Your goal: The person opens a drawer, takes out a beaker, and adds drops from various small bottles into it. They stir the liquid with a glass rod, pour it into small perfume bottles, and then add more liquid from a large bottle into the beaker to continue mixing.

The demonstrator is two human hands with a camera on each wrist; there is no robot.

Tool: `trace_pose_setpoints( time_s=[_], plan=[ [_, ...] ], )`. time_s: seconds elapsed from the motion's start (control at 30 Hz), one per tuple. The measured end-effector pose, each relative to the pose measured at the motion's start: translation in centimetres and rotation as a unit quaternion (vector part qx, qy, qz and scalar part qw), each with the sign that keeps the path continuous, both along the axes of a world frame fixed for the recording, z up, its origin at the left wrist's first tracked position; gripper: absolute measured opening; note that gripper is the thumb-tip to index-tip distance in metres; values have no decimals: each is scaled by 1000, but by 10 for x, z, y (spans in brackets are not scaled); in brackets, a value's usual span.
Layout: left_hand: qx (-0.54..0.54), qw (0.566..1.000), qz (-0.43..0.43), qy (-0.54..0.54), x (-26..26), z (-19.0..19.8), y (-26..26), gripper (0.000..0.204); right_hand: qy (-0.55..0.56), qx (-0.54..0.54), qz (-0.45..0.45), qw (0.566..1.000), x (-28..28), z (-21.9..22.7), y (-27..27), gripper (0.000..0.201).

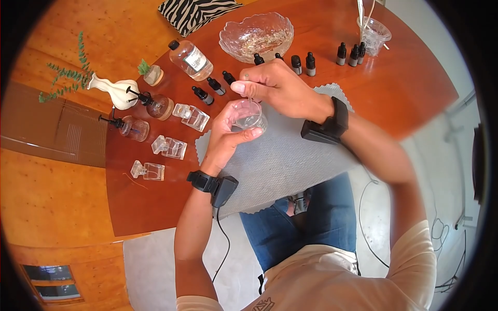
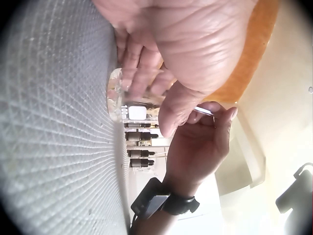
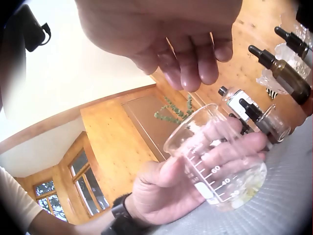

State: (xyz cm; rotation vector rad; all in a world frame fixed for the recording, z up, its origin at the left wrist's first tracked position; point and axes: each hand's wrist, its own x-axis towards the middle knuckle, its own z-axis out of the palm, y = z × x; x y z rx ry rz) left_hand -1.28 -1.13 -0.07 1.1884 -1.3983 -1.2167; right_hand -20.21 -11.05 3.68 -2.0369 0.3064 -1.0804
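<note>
My left hand (image 1: 226,136) grips a clear glass beaker (image 1: 248,120) over the grey textured mat (image 1: 280,155), thumb on one side and fingers round the other. White measuring marks run up its wall, and a little pale yellowish liquid (image 3: 252,188) shows at the bottom in the right wrist view. The beaker leans in that view. Right above its mouth, my right hand (image 1: 288,90) pinches a thin, pale, shiny rod (image 2: 204,111) between thumb and fingers. Its lower end overlaps the beaker's mouth in the head view.
Several dropper bottles (image 1: 203,95) line the mat's far side. Beyond them stand a large labelled bottle (image 1: 192,61) and a glass bowl (image 1: 257,39) of dried bits. Square perfume bottles (image 1: 192,117), pump bottles (image 1: 136,128) and a white vase (image 1: 118,91) are on the left; a plastic cup (image 1: 374,37) stands far right.
</note>
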Motion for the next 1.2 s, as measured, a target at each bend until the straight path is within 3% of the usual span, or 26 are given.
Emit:
trace_pose_setpoints(
  time_s=[0.13,0.23,0.33,0.43,0.53,0.73,0.83,1.03,1.13,1.2],
  plan=[
    [-3,1000,0,-9,-2,4,0,64,29,42,41,998,1,-4,-4,48],
    [-3,1000,2,-6,-2,2,0,64,7,13,-5,1000,1,-1,1,47],
    [-8,1000,-2,-9,0,1,-1,65,5,-9,16,1000,3,-7,-4,52],
    [-10,1000,-1,-6,-2,1,-1,64,-2,72,60,996,3,-7,-3,51],
    [-15,1000,-1,-3,-1,-1,-1,65,-4,14,20,1000,1,-2,1,50],
    [8,1000,-1,9,-1,2,0,65,4,72,63,995,4,-7,-1,48],
    [-8,1000,-4,10,0,-3,-2,66,19,36,20,999,1,-5,-2,47],
    [-3,1000,-6,4,0,0,-1,70,-22,130,86,988,4,-7,2,48],
    [-5,1000,-15,-6,2,-2,-2,73,18,32,25,999,1,-6,-3,48],
    [-8,1000,-22,-5,3,-3,-3,74,14,91,65,994,2,-7,-3,47]
  ],
)
